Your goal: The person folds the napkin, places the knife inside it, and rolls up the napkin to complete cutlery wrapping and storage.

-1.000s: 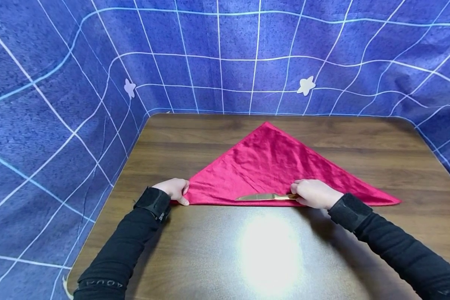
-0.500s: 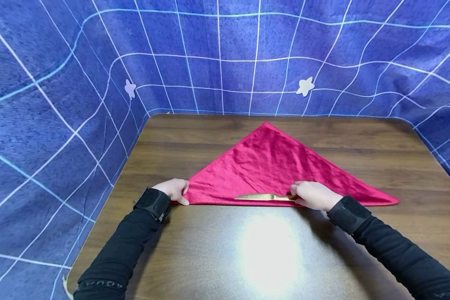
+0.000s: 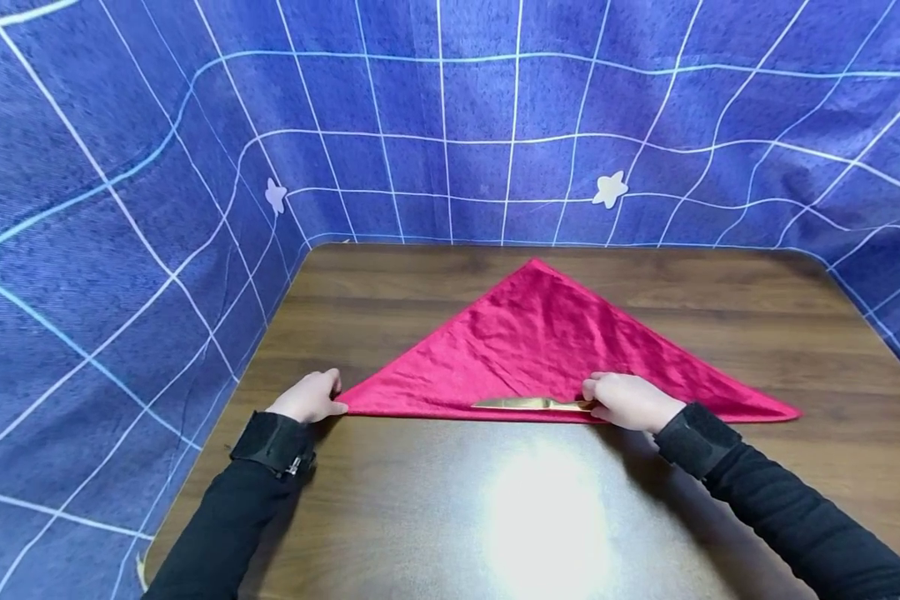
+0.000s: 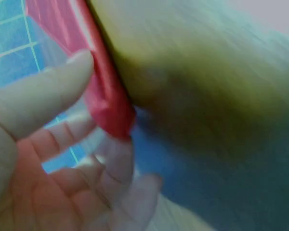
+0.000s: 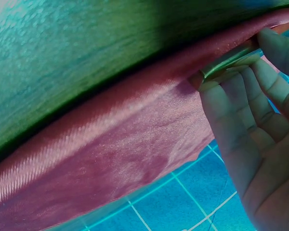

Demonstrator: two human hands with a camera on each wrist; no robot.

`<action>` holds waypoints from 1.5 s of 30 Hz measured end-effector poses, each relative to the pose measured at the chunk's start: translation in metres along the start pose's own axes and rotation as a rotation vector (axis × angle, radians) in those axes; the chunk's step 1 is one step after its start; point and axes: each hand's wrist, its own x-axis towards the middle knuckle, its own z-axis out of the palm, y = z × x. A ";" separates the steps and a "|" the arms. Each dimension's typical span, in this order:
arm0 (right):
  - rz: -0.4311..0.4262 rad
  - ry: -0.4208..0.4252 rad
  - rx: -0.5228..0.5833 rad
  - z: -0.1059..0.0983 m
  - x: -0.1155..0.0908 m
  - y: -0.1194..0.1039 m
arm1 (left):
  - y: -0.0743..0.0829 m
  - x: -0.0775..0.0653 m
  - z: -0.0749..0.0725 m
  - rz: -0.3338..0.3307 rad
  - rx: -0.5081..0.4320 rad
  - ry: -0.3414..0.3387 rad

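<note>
A red satiny cloth napkin [image 3: 525, 333], folded into a triangle, lies with its long edge towards me and its tip pointing away. Its left corner [image 4: 108, 108] sits between the thumb and fingers of my left hand [image 3: 307, 398], which pinches it. A gold table knife [image 3: 513, 403] rests along the napkin's long edge, blade to the left. My right hand [image 3: 633, 402] holds the end of its handle [image 5: 231, 61], thumb on one side and fingertips on the other. The napkin's right corner extends out beyond my right hand.
The wooden table [image 3: 390, 500] has a bright glare spot in front of the napkin. A blue cloth with white grid lines [image 3: 480, 100] hangs behind and at the sides, bearing pale star shapes [image 3: 610, 190].
My left hand has slid left and now pinches the napkin's very corner, leaving more of the cloth visible. The right hand and knife keep their place. The head view has tilted up slightly.
</note>
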 end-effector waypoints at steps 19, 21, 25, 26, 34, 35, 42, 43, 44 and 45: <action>-0.017 0.023 -0.019 0.000 0.001 -0.001 | -0.004 -0.013 -0.006 -0.104 -0.239 0.001; -0.019 0.025 -0.017 0.000 0.001 0.000 | -0.003 -0.013 -0.008 -0.108 -0.248 0.020; -0.009 0.003 -0.005 -0.002 0.002 0.000 | 0.001 -0.014 -0.016 -0.094 -0.301 0.063; -0.004 -0.004 -0.001 -0.002 0.002 0.000 | 0.004 -0.014 -0.019 -0.086 -0.320 0.073; 0.009 0.178 0.023 -0.017 0.018 -0.016 | 0.034 -0.010 -0.045 -0.038 -0.432 0.197; -0.002 0.224 0.046 -0.020 0.023 -0.021 | 0.039 -0.009 -0.049 -0.031 -0.431 0.216; -0.085 0.487 0.308 -0.045 0.057 -0.070 | 0.090 0.000 -0.064 0.072 -0.487 0.354; -0.091 0.509 0.356 -0.047 0.062 -0.078 | 0.097 0.001 -0.065 0.087 -0.508 0.362; -0.094 0.526 0.398 -0.049 0.067 -0.085 | 0.105 0.001 -0.065 0.102 -0.524 0.366; -0.098 0.535 0.436 -0.051 0.072 -0.092 | 0.112 0.002 -0.065 0.119 -0.542 0.366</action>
